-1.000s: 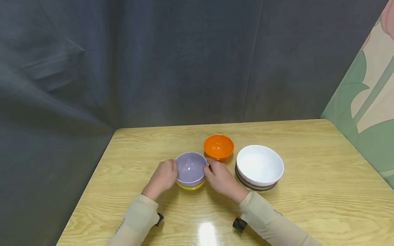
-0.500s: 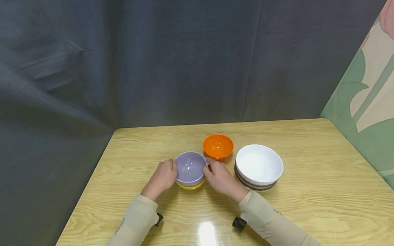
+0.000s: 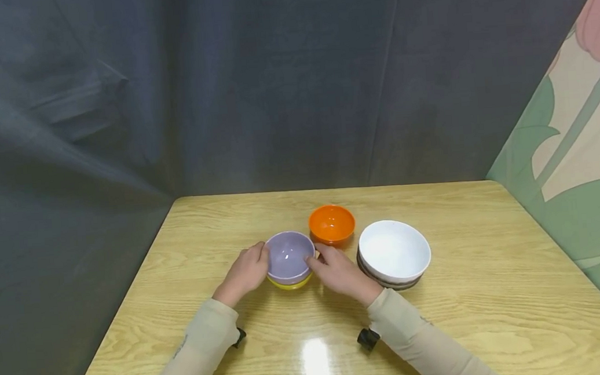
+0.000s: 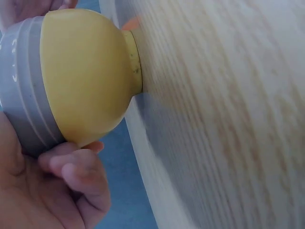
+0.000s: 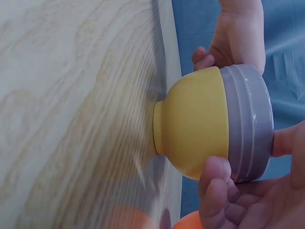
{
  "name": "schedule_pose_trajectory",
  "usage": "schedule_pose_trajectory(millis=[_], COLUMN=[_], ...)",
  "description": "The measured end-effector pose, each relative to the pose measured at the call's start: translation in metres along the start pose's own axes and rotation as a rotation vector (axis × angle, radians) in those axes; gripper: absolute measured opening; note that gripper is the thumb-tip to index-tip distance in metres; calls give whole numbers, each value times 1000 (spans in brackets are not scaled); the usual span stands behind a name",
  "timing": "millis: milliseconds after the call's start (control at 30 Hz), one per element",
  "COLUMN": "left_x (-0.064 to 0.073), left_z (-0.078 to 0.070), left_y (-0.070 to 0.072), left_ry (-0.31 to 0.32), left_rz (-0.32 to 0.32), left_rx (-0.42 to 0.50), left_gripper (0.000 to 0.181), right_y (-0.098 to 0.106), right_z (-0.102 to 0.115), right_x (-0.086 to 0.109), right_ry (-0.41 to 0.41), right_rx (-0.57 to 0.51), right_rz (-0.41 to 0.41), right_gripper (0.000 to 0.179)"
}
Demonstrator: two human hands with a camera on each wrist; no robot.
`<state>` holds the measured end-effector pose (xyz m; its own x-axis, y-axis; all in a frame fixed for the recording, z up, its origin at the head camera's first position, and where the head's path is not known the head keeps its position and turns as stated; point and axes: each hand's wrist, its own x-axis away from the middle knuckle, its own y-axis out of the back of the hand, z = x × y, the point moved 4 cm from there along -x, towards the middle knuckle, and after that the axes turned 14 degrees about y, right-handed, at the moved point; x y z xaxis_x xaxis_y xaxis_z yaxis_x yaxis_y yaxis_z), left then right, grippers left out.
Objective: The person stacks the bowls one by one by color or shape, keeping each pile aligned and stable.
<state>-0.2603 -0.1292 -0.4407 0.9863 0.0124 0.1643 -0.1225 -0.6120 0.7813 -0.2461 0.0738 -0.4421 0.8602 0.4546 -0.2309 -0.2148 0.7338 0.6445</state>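
Note:
A purple bowl (image 3: 288,259) sits nested in a yellow bowl (image 5: 195,121), whose foot stands on the wooden table. From the left side, my left hand (image 3: 244,274) holds the purple bowl, thumb at the rim and fingers curled beneath its ridged band in the left wrist view. My right hand (image 3: 341,273) holds the opposite side, its thumb over the rim. In the right wrist view, the right fingertips (image 5: 215,174) lie against the yellow bowl's upper wall. Only a strip of yellow shows under the purple bowl in the head view.
An orange bowl (image 3: 331,223) stands just behind the right hand. To its right, a large white bowl (image 3: 394,250) rests on top of darker stacked bowls (image 3: 390,284). A dark curtain (image 3: 282,84) hangs behind the wooden table (image 3: 495,290); patterned fabric (image 3: 587,179) covers the right side.
My right thumb has shifted slightly inward over the purple rim, and the right wrist has moved a little to the right. The bowls stay in place.

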Motion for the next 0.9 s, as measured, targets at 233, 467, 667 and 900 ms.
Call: schedule_pose_trajectory(millis=[233, 467, 667, 900], left_x=[-2, 1, 3, 6], left_z=[0, -4, -8, -8], left_y=[-1, -2, 0, 1], left_ry=[-13, -27, -25, -25], left_rz=[-12, 37, 60, 69], left_rx=[-8, 22, 17, -43], left_gripper=[53, 52, 53, 49], right_y=[1, 3, 3, -1], right_z=[1, -2, -3, -3], right_x=[-1, -2, -4, -6], right_ry=[10, -12, -41, -60], right_rx=[-25, -30, -62, -25], right_rz=[-1, 8, -1, -7], right_gripper=[35, 37, 38, 34])
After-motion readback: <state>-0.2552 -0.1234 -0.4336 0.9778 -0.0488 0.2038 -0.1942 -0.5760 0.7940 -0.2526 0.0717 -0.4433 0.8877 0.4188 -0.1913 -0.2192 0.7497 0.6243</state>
